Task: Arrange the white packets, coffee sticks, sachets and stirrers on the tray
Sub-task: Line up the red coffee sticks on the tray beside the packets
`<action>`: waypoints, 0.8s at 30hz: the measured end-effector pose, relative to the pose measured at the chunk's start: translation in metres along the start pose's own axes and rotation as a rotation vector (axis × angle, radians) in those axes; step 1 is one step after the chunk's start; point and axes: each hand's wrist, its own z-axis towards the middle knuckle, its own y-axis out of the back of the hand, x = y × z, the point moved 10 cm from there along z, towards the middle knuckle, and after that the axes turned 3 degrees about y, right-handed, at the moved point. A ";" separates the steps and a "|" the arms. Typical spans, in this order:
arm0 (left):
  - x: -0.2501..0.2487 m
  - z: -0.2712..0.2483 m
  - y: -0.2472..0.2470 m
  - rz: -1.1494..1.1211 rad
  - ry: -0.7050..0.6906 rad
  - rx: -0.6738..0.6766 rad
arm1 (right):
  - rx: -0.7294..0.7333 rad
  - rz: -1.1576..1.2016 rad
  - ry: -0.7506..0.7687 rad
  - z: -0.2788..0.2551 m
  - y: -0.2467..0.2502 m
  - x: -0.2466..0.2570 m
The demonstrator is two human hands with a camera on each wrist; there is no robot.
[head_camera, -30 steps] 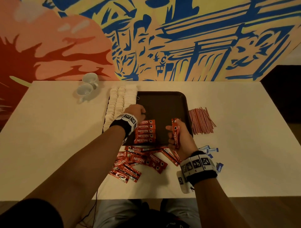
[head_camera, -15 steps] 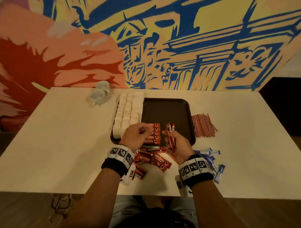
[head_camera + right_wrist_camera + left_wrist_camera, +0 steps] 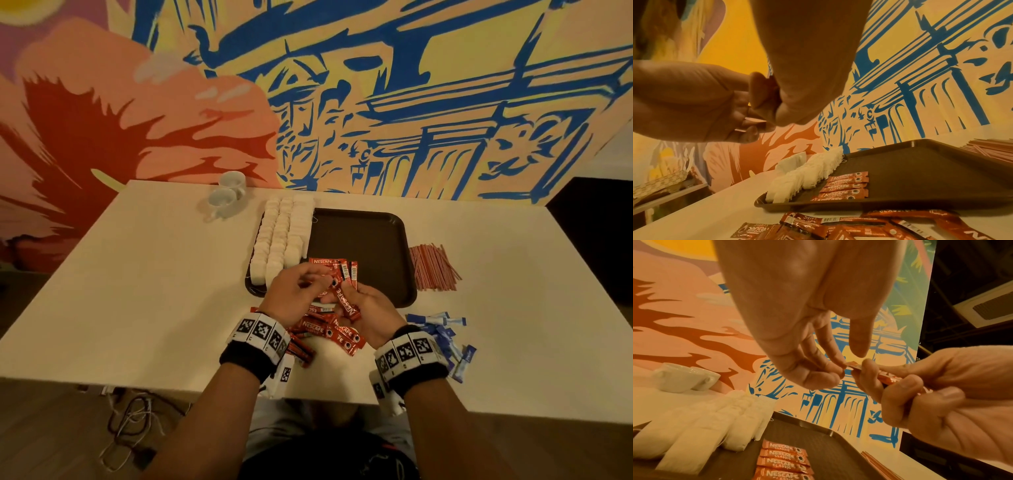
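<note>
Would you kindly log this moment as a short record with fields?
tray: dark, on white table
white packets: rows along tray's left side
coffee sticks on tray: neat stack beside packets
loose sticks: heap on table, near edge
stirrers: right of tray
blue sachets: table, right
right hand: grips bunch of sticks
left hand: pinches one stick's end

Dim, warm indoor light, strong orange-yellow cast in both wrist views, soft faint shadows on the pale rectangular table (image 3: 137,291), wide-angle bending at frame edges, near skin blurred, lower corners dark.
</note>
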 end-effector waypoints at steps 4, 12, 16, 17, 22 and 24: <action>0.004 0.000 0.004 -0.035 0.014 -0.038 | 0.036 -0.040 -0.014 -0.002 -0.008 0.000; 0.001 -0.001 0.007 -0.195 0.056 -0.037 | -0.017 0.027 -0.028 0.001 0.006 -0.006; 0.003 0.000 0.014 -0.232 0.068 -0.053 | -0.099 0.053 0.018 0.000 0.018 -0.003; 0.003 0.000 0.014 -0.226 0.059 -0.051 | -0.087 0.086 0.022 0.000 0.017 -0.003; -0.005 -0.004 0.009 -0.119 -0.012 -0.011 | -0.049 0.183 -0.010 -0.001 0.007 0.001; -0.005 -0.006 0.004 -0.100 -0.019 0.008 | -0.054 0.162 -0.002 -0.001 0.004 0.003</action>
